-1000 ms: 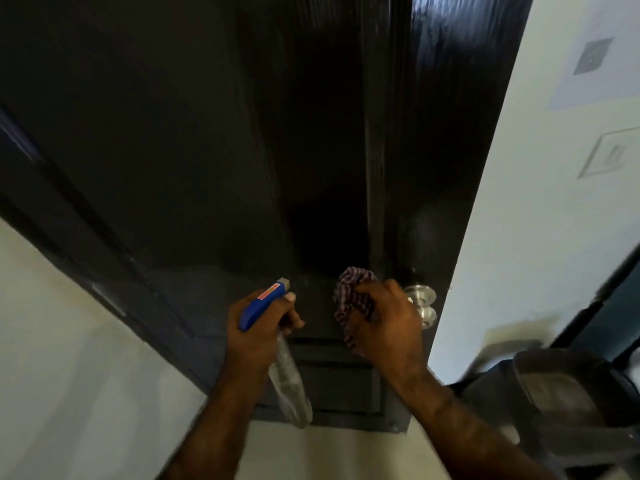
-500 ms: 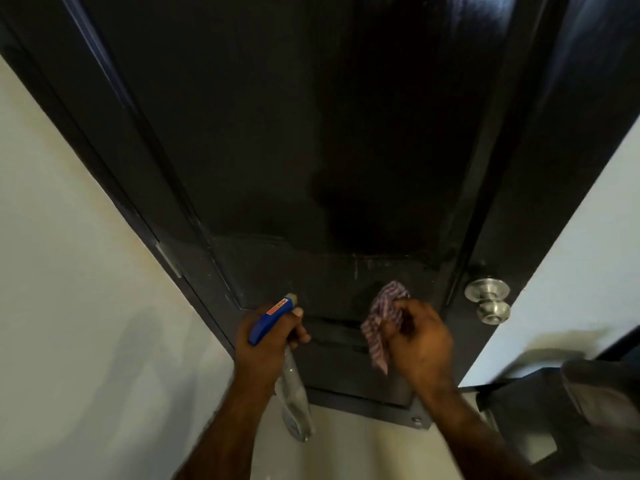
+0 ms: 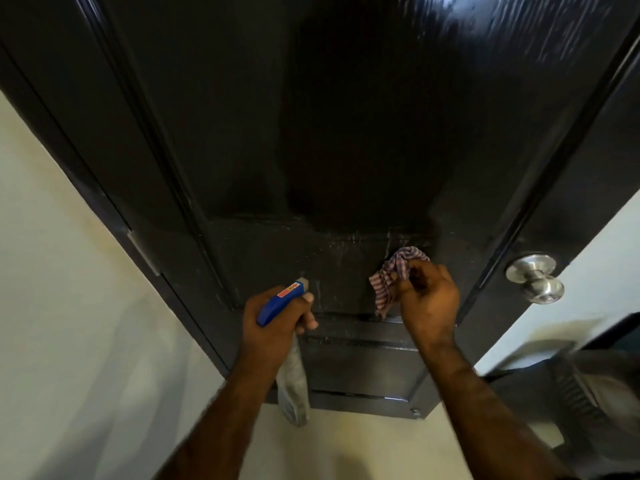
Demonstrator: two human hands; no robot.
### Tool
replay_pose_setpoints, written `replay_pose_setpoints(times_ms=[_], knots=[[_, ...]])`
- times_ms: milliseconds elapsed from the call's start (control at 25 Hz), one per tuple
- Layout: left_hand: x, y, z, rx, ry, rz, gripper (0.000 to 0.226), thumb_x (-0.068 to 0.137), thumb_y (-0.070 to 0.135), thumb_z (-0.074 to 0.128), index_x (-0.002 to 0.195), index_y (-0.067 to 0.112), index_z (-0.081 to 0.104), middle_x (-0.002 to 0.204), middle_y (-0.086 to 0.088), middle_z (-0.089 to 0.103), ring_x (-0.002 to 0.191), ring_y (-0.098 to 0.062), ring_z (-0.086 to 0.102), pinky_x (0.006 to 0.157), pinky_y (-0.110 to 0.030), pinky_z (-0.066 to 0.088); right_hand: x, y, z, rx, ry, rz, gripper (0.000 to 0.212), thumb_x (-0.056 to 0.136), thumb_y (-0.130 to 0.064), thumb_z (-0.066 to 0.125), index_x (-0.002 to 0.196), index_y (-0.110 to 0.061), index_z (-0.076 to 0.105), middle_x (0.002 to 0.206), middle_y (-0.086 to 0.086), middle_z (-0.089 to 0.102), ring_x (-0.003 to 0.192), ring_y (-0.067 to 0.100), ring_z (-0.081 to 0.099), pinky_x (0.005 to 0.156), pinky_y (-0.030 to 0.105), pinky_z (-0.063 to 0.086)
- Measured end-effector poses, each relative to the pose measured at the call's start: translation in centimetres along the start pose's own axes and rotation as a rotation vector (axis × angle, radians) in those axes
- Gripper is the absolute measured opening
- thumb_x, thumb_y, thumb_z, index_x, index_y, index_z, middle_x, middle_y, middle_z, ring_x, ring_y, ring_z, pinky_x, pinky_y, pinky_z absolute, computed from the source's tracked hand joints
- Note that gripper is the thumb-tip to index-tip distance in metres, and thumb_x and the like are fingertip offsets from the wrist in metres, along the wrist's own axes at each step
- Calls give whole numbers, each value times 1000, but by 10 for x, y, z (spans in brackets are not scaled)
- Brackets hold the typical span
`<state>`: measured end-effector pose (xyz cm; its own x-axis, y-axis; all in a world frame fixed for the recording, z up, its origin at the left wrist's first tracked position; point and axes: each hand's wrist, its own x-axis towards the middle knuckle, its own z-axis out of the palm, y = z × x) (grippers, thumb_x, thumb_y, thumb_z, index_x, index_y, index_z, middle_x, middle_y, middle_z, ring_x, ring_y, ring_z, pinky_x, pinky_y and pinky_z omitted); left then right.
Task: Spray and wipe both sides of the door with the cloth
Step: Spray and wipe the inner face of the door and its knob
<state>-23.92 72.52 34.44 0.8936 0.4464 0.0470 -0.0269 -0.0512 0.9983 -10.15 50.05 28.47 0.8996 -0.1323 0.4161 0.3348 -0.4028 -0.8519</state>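
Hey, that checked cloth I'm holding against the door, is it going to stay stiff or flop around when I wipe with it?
Probably floppy: the cloth is bunched in the right hand, with a loose corner hanging limp below. It looks thin and light, so it should fold to the door panel's grooves, but loose ends may trail.

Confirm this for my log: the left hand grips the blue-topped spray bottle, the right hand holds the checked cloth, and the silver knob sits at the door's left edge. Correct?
Not quite. The head view shows the silver knob at the right edge of the door, not the left. The rest stands: the left hand grips the spray bottle, and the right hand holds the checked cloth.
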Motion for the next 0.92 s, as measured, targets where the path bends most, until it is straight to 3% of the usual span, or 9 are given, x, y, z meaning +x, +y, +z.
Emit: replay_pose_setpoints(times_ms=[200, 320, 440, 600, 760, 920], knots=[[39, -50, 15, -35, 1, 103, 21, 97, 11, 69, 88, -8, 67, 69, -12, 70, 61, -28, 73, 54, -25, 56, 25, 32, 23, 67, 90, -151, 25, 93, -17, 82, 118, -20, 78, 104, 1, 67, 84, 15, 70, 78, 19, 57], [52, -88, 24, -60, 13, 151, 18, 97, 9, 70, 86, -5, 67, 70, -14, 70, 59, -30, 73, 49, -26, 54, 34, 62, 40, 174, 100, -194, 27, 89, -19, 82, 116, -23, 78, 106, 2, 74, 87, 15, 73, 80, 31, 62], [63, -126, 34, -39, -6, 206, 24, 98, 6, 67, 88, -15, 61, 71, -19, 68, 52, -29, 69, 48, -29, 52, 24, 94, 66, 228, 66, -231, 27, 88, -21, 81, 115, -24, 77, 106, 1, 76, 88, 16, 74, 81, 41, 65], [74, -177, 43, -10, -10, 278, 7, 97, 6, 69, 94, 0, 69, 68, -18, 67, 42, -25, 56, 48, -32, 49, 3, 136, 102, 249, 102, -329, 25, 88, -25, 80, 112, -27, 76, 105, -1, 72, 88, 15, 71, 80, 40, 63], [76, -211, 40, -21, 25, 320, 19, 96, 7, 67, 87, -9, 65, 68, -18, 67, 41, -23, 51, 46, -29, 45, 4, 147, 117, 241, 253, -431, 30, 88, -22, 81, 117, -19, 78, 103, 1, 67, 82, 16, 66, 79, 36, 60], [69, -220, 34, -102, 46, 347, 19, 94, 9, 68, 83, -6, 67, 66, -17, 66, 40, -21, 50, 44, -26, 43, 1, 151, 124, 215, 290, -447, 32, 87, -21, 81, 119, -19, 78, 103, 3, 68, 85, 21, 67, 83, 43, 60]])
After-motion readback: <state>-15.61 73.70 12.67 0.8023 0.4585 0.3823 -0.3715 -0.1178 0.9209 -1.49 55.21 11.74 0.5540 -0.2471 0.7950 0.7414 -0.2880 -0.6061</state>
